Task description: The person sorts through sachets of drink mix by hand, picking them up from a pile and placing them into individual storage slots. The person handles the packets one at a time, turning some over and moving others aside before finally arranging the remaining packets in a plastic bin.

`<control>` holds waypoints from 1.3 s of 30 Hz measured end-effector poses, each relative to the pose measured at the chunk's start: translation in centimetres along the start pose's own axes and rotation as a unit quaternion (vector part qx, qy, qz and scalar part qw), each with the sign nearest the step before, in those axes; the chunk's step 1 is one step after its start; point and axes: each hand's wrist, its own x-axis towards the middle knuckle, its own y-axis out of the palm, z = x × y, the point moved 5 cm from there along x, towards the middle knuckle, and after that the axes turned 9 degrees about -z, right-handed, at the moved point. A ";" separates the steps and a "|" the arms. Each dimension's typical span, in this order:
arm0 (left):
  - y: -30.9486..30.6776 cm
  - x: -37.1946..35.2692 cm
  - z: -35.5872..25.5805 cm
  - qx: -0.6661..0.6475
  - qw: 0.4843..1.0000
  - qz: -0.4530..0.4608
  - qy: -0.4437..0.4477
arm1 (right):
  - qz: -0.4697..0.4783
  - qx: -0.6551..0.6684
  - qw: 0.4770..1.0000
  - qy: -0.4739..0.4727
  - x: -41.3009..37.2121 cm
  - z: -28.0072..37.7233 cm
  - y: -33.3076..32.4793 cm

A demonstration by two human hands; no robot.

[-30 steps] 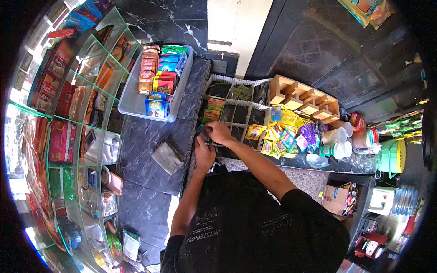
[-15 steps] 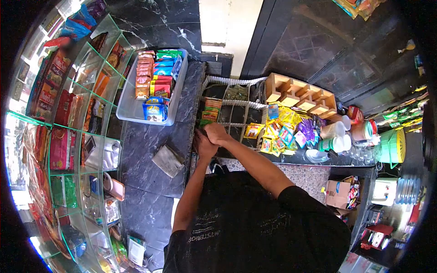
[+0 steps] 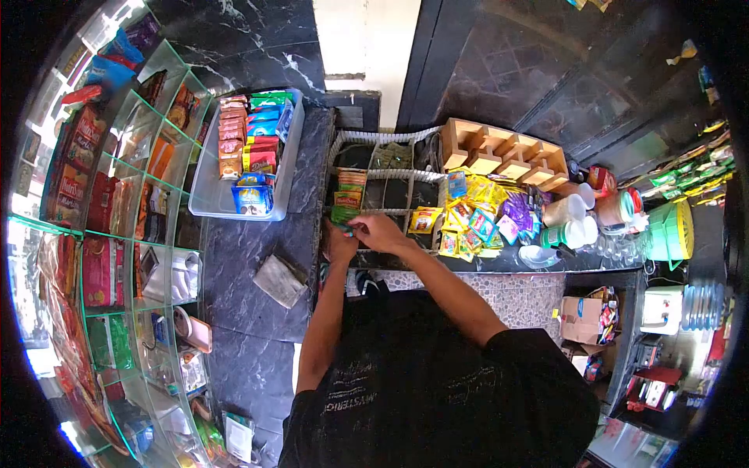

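My left hand (image 3: 340, 245) is at the near left corner of a divided rack (image 3: 388, 173) with white-wrapped rails. Its fingers are closed just below a row of orange and green drink sachets (image 3: 348, 195) standing in the left compartment; what they hold is hidden. Beside it, my right hand (image 3: 378, 232) has thumb and fingers drawn together in a pinch, close to the left fingertips. Whatever is in that pinch is too small to make out. A yellow sachet (image 3: 424, 220) lies on the rack to the right of my right hand.
A clear plastic bin (image 3: 204, 204) of assorted sachets and a folded grey cloth (image 3: 280, 281) lie on the black marble counter (image 3: 234, 308). Right of the rack are a wooden divided holder (image 3: 503, 156), a heap of colourful sachets (image 3: 480, 214) and jars (image 3: 563, 210). Glass shelves (image 3: 133, 304) line the left.
My right hand has come off the top of my left and moved slightly right and down, now pinching beside it. The left hand shows more plainly. The whole view has shifted a little.
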 end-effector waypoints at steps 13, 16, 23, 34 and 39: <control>-1.1 -0.5 -0.8 0.090 0.983 0.070 -0.143 | -0.032 0.130 0.983 0.124 -8.2 -4.3 -4.4; 1.7 1.6 4.1 0.055 0.994 0.050 -0.080 | -0.051 0.108 0.985 0.126 -9.4 -4.2 -6.1; 3.6 2.6 7.4 0.028 0.997 0.037 -0.059 | -0.080 0.106 0.979 0.154 -11.6 -6.0 -8.9; -1.7 -5.2 -5.8 0.088 0.983 -0.161 0.023 | -0.222 -0.062 0.955 0.189 -17.0 -12.9 -17.6; -1.1 -7.9 -11.6 0.068 0.969 -0.218 0.090 | -0.244 -0.292 0.894 0.237 -19.1 -15.7 -20.1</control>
